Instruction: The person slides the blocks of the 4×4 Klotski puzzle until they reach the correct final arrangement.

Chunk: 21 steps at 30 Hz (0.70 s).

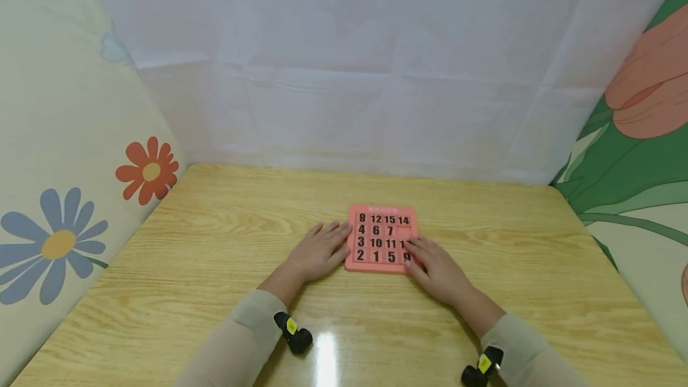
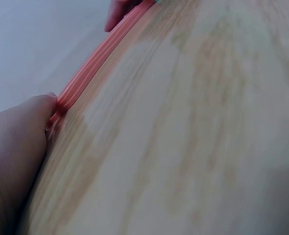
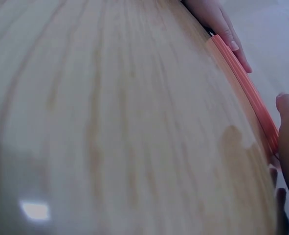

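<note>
A pink number slide puzzle [image 1: 378, 267] lies flat on the table, its tiles printed with black numbers. The top row reads 8, 12, 15, 14; a gap shows at the right end of the second row, after the 7. My left hand [image 1: 318, 254] rests against the puzzle's left edge with its fingers extended. From the right, my right hand [image 1: 438, 270] reaches over the frame, fingertips on the right-column tiles below the gap, partly hiding them. In both wrist views only the puzzle's pink side edge [image 2: 93, 61] [image 3: 249, 90] shows.
The wood-grain table [image 1: 215, 220] reflects a bright light near its front edge. A white cloth [image 1: 344, 64] hangs behind it. Flower-printed cloths stand at the left [image 1: 48, 106] and right [image 1: 634, 172]. Each sleeve carries a small black wrist camera [image 1: 294, 333].
</note>
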Each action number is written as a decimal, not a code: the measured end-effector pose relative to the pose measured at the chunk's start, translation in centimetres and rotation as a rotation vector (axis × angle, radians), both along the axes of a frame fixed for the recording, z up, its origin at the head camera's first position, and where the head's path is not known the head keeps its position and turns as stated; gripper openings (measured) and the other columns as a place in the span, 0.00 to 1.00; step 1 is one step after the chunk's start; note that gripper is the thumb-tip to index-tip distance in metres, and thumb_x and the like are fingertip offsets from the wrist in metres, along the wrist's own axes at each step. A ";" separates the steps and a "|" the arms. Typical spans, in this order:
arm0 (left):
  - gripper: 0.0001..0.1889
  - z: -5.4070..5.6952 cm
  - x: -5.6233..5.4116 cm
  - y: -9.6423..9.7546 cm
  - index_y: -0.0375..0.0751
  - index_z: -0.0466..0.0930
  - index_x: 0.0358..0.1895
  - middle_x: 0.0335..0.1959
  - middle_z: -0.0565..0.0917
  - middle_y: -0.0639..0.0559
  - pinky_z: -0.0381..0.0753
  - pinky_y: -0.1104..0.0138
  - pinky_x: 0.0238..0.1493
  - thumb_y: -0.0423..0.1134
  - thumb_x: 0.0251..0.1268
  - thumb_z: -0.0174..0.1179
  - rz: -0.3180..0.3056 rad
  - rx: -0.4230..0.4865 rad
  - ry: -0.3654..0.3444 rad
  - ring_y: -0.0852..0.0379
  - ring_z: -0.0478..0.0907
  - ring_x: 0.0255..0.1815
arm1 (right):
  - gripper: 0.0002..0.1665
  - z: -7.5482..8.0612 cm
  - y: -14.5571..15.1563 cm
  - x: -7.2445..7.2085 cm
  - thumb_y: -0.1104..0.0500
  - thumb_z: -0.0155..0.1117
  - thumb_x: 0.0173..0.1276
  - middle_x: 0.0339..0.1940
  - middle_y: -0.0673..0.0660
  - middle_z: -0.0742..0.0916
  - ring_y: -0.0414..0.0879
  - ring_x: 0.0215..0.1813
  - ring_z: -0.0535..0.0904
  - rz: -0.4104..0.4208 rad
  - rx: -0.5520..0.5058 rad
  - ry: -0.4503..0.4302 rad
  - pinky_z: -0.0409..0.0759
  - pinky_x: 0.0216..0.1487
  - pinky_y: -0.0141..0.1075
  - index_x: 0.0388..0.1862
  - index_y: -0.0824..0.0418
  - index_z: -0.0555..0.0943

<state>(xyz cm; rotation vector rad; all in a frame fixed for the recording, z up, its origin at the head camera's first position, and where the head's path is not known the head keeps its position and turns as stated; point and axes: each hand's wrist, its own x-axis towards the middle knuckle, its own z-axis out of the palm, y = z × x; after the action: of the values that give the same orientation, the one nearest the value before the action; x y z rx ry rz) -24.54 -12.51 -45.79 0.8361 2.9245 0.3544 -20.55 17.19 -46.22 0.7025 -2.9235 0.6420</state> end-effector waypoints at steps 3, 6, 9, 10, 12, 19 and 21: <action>0.32 0.0 0.0 0.0 0.46 0.51 0.79 0.80 0.55 0.52 0.41 0.50 0.82 0.56 0.79 0.36 0.002 0.000 -0.001 0.49 0.49 0.81 | 0.32 0.0 0.1 -0.1 0.47 0.52 0.76 0.74 0.64 0.71 0.61 0.76 0.63 -0.022 -0.006 0.001 0.58 0.78 0.55 0.70 0.65 0.70; 0.32 0.1 0.1 0.1 0.46 0.51 0.79 0.79 0.55 0.52 0.41 0.50 0.82 0.56 0.79 0.37 0.003 0.004 -0.004 0.49 0.49 0.81 | 0.32 0.0 0.1 -0.4 0.47 0.51 0.76 0.74 0.64 0.70 0.61 0.76 0.62 -0.049 -0.020 -0.003 0.58 0.78 0.55 0.71 0.65 0.69; 0.32 0.2 0.1 0.0 0.46 0.51 0.79 0.79 0.55 0.52 0.41 0.50 0.82 0.56 0.79 0.37 0.002 0.005 -0.001 0.49 0.49 0.81 | 0.32 0.2 -0.1 -1.0 0.48 0.51 0.76 0.74 0.64 0.70 0.61 0.77 0.62 -0.060 -0.024 -0.003 0.58 0.77 0.55 0.71 0.65 0.69; 0.32 0.2 0.1 0.0 0.46 0.51 0.79 0.79 0.55 0.52 0.41 0.50 0.82 0.56 0.79 0.37 0.001 0.004 -0.001 0.49 0.49 0.81 | 0.32 0.2 -0.2 -1.3 0.48 0.51 0.76 0.74 0.64 0.70 0.61 0.77 0.61 -0.063 -0.028 -0.007 0.59 0.77 0.55 0.71 0.65 0.69; 0.32 0.2 0.2 0.1 0.46 0.51 0.78 0.79 0.55 0.52 0.42 0.50 0.82 0.56 0.79 0.37 -0.001 0.006 -0.002 0.49 0.49 0.81 | 0.32 0.3 -0.4 -1.7 0.47 0.50 0.77 0.74 0.64 0.70 0.62 0.77 0.61 -0.067 -0.031 -0.017 0.58 0.77 0.56 0.72 0.65 0.68; 0.32 0.3 0.3 0.1 0.46 0.52 0.78 0.79 0.56 0.51 0.42 0.49 0.81 0.56 0.79 0.37 -0.005 0.009 -0.003 0.48 0.49 0.81 | 0.32 0.5 -0.8 -3.2 0.47 0.47 0.78 0.76 0.64 0.68 0.62 0.78 0.59 -0.066 -0.056 -0.051 0.57 0.78 0.56 0.73 0.65 0.67; 0.32 0.3 0.3 0.1 0.45 0.52 0.78 0.79 0.56 0.51 0.42 0.49 0.81 0.56 0.79 0.37 -0.003 0.009 -0.001 0.48 0.49 0.81 | 0.32 0.6 -0.9 -3.6 0.47 0.47 0.78 0.76 0.65 0.68 0.62 0.78 0.59 -0.060 -0.053 -0.049 0.57 0.78 0.56 0.73 0.65 0.67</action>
<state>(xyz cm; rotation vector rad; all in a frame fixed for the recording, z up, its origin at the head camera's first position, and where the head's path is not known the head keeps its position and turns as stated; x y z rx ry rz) -24.24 -12.42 -45.46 0.8413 2.9226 0.3684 -24.12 16.29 -45.58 0.5996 -2.9464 0.7379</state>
